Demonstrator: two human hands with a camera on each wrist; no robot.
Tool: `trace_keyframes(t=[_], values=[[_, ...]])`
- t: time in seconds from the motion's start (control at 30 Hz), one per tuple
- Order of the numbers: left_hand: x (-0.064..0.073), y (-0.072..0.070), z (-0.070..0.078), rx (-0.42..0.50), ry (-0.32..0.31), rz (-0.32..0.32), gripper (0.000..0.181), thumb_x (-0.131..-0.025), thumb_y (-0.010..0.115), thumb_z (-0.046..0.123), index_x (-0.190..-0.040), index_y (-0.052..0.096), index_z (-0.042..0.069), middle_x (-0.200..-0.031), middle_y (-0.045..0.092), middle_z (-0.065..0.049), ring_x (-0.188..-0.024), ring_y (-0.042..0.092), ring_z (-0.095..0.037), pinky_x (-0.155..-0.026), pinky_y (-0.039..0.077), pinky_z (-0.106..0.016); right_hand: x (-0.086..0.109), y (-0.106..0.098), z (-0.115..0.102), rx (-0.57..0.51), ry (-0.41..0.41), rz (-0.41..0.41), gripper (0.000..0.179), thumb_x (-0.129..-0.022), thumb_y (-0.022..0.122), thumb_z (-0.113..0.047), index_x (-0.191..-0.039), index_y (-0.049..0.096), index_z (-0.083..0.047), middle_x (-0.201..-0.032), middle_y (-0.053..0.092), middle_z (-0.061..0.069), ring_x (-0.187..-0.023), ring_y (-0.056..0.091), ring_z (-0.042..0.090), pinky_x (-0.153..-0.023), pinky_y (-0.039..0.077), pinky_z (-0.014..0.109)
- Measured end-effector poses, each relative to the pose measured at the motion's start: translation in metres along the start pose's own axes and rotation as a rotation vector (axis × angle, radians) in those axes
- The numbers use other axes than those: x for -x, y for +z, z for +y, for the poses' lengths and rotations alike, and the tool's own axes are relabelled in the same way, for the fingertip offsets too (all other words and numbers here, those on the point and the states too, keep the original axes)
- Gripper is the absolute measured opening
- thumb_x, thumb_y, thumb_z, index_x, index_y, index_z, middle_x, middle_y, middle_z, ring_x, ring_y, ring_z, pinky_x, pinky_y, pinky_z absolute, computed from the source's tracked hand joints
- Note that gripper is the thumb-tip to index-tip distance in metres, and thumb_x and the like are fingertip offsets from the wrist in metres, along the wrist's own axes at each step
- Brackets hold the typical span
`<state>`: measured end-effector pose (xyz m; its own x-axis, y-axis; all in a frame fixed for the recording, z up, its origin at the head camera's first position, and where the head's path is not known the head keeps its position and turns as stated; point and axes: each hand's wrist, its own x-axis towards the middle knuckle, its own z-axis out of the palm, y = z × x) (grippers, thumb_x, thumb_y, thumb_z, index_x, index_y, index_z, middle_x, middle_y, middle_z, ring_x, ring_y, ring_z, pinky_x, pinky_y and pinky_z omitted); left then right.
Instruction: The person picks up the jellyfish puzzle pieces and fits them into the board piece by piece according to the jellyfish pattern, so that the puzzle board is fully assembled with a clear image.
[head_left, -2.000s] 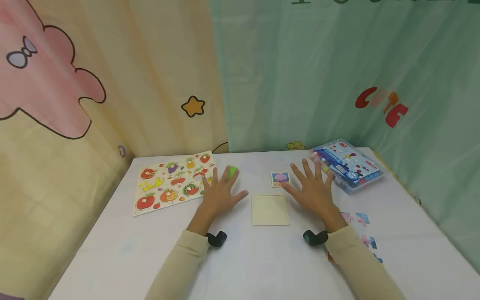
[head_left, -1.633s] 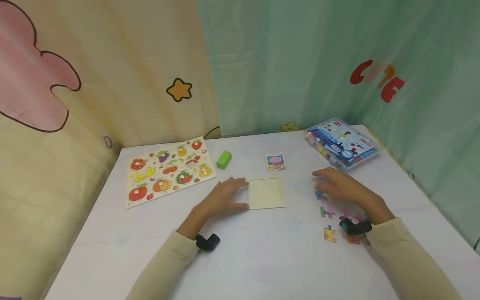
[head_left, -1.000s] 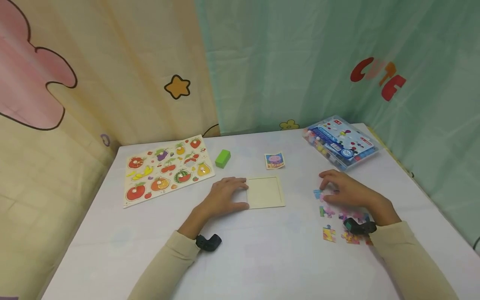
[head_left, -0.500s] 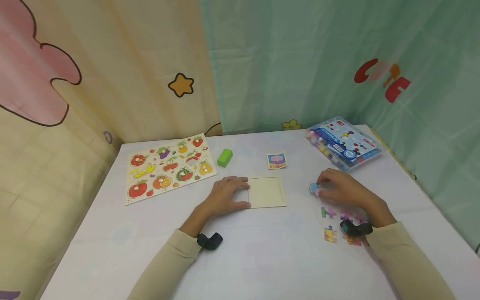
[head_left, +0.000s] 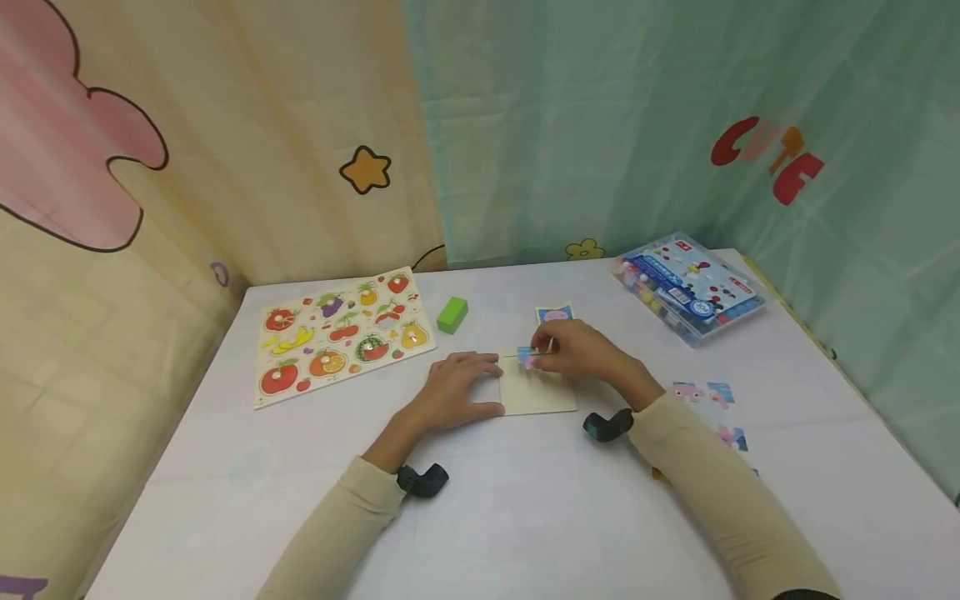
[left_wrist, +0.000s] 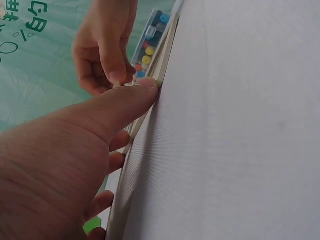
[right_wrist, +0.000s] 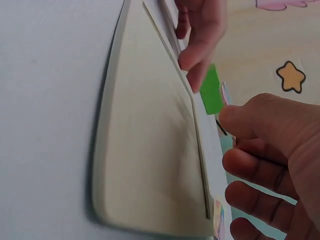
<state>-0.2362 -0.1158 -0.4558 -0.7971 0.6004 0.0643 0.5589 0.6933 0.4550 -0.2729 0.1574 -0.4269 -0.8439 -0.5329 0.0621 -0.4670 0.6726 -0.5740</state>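
My right hand (head_left: 581, 350) pinches a blue and pink jigsaw piece (head_left: 523, 355) between thumb and fingers. It holds the piece over the far left part of a square, pale wooden puzzle tray (head_left: 536, 396). In the right wrist view the piece (right_wrist: 226, 93) shows nearly edge-on beyond the thumb tip, and the tray (right_wrist: 145, 150) lies below. My left hand (head_left: 457, 390) rests at the tray's left edge, thumb by the near corner and fingers by the far one. The left wrist view shows its thumb (left_wrist: 135, 97) along that edge.
More jigsaw pieces (head_left: 720, 393) lie on the right, partly hidden under the right forearm. A small picture card (head_left: 555, 313) lies behind the tray. Farther off are a fruit knob puzzle (head_left: 351, 348), a green block (head_left: 452, 315) and a clear case of colourful beads (head_left: 690, 287).
Both hands were spread above the table. The left settled at the tray's edge; the right went to the loose pieces, picked up the blue and pink one and carried it left over the tray.
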Motion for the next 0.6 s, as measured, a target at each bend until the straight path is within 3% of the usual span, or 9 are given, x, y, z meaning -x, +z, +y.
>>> trace_keyframes(t=[0.17, 0.6], values=[[-0.001, 0.002, 0.0, 0.011, -0.005, -0.005, 0.055, -0.087, 0.077, 0.049, -0.133, 0.063, 0.022, -0.152, 0.049, 0.004, -0.141, 0.036, -0.027, -0.104, 0.03, -0.055, -0.015, 0.014, -0.006, 0.057, 0.036, -0.061, 0.024, -0.09, 0.078, -0.028, -0.104, 0.071, -0.01, -0.091, 0.065, -0.003, -0.081, 0.058, 0.015, -0.076, 0.05, 0.037], [-0.003, 0.002, -0.004, 0.015, -0.002, -0.004, 0.053, -0.087, 0.077, 0.048, -0.132, 0.063, 0.023, -0.152, 0.049, 0.005, -0.141, 0.035, -0.028, -0.105, 0.029, -0.055, -0.021, 0.022, -0.009, 0.136, -0.009, -0.035, 0.018, -0.088, 0.078, -0.021, -0.1, 0.072, -0.01, -0.092, 0.064, -0.002, -0.084, 0.059, 0.016, -0.08, 0.051, 0.036]])
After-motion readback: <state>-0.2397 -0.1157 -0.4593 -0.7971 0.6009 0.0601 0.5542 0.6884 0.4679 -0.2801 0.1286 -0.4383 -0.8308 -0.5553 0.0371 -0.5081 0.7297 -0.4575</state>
